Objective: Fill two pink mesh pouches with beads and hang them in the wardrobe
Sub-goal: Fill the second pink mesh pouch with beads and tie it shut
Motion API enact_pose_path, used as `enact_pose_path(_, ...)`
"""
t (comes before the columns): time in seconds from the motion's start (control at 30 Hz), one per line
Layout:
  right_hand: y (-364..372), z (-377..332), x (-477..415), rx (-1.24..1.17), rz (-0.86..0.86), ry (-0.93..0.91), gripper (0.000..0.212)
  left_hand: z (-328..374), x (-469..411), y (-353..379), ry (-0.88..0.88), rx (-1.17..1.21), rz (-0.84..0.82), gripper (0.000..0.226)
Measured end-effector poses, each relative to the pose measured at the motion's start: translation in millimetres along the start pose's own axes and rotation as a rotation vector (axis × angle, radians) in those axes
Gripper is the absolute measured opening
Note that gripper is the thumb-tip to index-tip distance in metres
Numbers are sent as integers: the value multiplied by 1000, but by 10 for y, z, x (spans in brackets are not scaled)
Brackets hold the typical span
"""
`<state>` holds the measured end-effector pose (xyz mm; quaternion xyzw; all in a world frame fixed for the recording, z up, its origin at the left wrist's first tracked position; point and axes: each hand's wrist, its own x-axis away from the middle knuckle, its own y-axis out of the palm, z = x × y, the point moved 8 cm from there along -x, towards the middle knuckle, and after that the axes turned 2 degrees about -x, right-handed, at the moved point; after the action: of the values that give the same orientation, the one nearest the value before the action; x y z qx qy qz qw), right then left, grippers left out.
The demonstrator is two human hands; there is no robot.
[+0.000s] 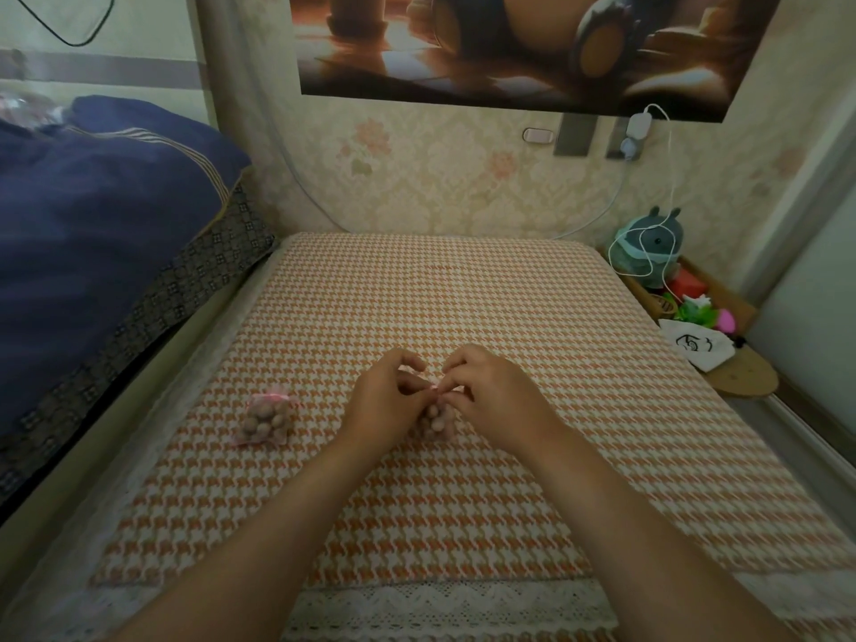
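One filled pouch (266, 421) lies tied; both hands (387, 396) (486, 393) pinch the second pouch's (435, 421) drawstring, hanging not yet done.

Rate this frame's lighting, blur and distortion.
Head view: dim, warm light, soft shadows; fisheye bows the mat at its edges; the lying pouch reads clearly, while the held pouch between left hand and right hand is soft and mostly hidden.
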<state>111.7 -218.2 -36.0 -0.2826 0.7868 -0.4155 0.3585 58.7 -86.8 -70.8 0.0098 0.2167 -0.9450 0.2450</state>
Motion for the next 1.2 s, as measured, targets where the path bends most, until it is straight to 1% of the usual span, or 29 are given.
enact_pose_path(0.13, -30, -29, -22, 16, 9, -41, 12, 43, -10, 39, 61, -33, -34, 32)
enact_pose_path(0.27, 2, -17, -57, -89, 18, -22, 10, 56, -21, 44, 105, -93, -43, 32)
enact_pose_path(0.37, 21, 48, -60, -189, 53, 84, 12, 46, -27, 56, 106, -107, -46, 30)
enact_pose_path(0.47, 92, 207, -36, -340, 74, 300, 11, 17, -26, 69, 84, -82, -43, 28)
enact_pose_path(0.57, 200, 310, 13, -543, 88, 496, 10, 6, -13, 62, 70, -70, -35, 26)
enact_pose_path(0.67, 271, 329, 72, -664, 84, 636, 10, 15, -2, 61, 64, -68, -23, 25)
enact_pose_path(0.77, 303, 292, 92, -737, 104, 668, 12, 30, 14, 57, 57, -65, -2, 23)
enact_pose_path(0.9, 278, 240, 69, -653, 127, 617, 13, 78, 59, 24, 29, -30, 39, 21)
enact_pose_path(1.0, 229, 230, 74, -649, 155, 630, 14, 116, 104, -2, 13, -9, 71, 15)
enact_pose_path(1.1, 320, 232, 120, -858, 129, 773, 17, 192, 124, -35, 93, -168, 119, 17)
enact_pose_path(1.2, 394, 233, 171, -1018, 106, 901, 12, 226, 138, 2, 171, -271, 108, 12)
